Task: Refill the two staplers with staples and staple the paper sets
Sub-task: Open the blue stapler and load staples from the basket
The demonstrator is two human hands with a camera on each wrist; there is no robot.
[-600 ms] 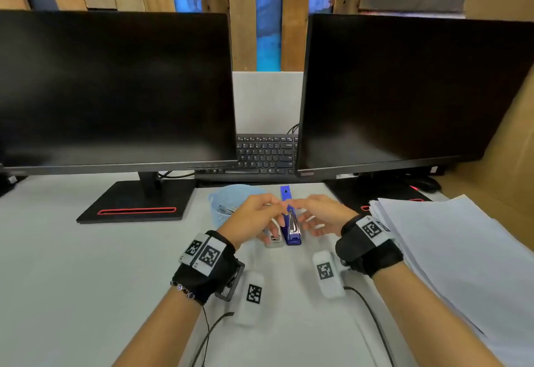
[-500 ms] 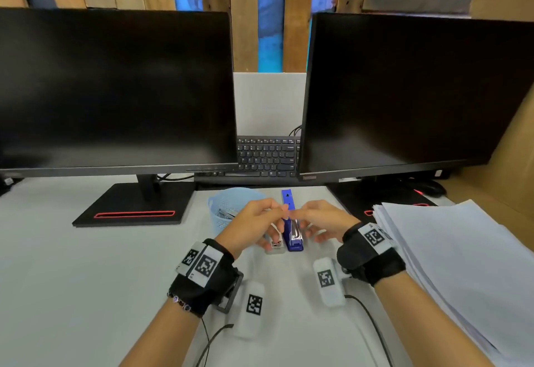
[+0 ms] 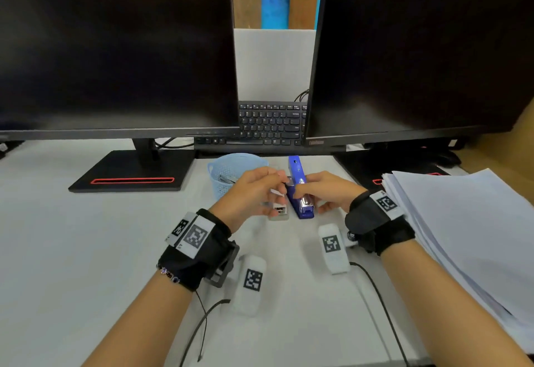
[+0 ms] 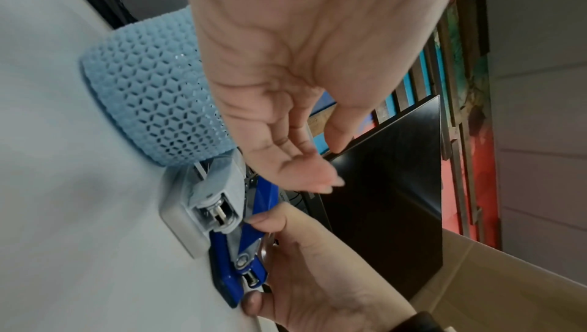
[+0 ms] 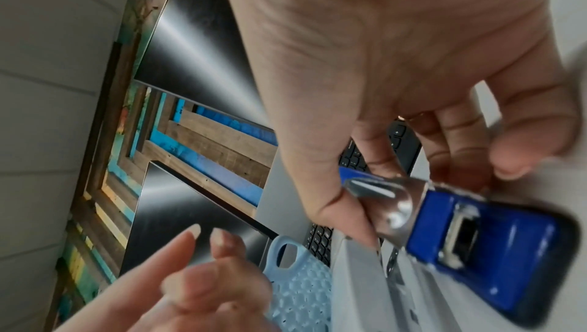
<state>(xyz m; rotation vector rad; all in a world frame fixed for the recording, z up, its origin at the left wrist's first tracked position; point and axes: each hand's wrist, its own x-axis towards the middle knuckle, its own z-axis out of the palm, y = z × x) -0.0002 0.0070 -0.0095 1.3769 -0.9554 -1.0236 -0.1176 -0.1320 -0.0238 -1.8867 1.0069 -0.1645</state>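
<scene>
While the right hand [image 3: 323, 190] grips one blue stapler [image 3: 302, 202], the left hand [image 3: 254, 193] hangs relaxed above one grey stapler [image 3: 279, 211].

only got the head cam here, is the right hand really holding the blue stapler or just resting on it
Observer: Holding it. In the right wrist view the right hand has its thumb and fingers curled round the shiny metal part of the blue stapler.

Operator: and the grey one, left hand half covers it for me

Observer: The left wrist view shows the grey stapler lying on the desk, side by side against the blue one, just in front of the blue basket.

Operator: left hand got staples in it

Observer: Cannot tell. In the left wrist view the left hand has loosely extended fingers above the staplers, and no strip shows there.
</scene>
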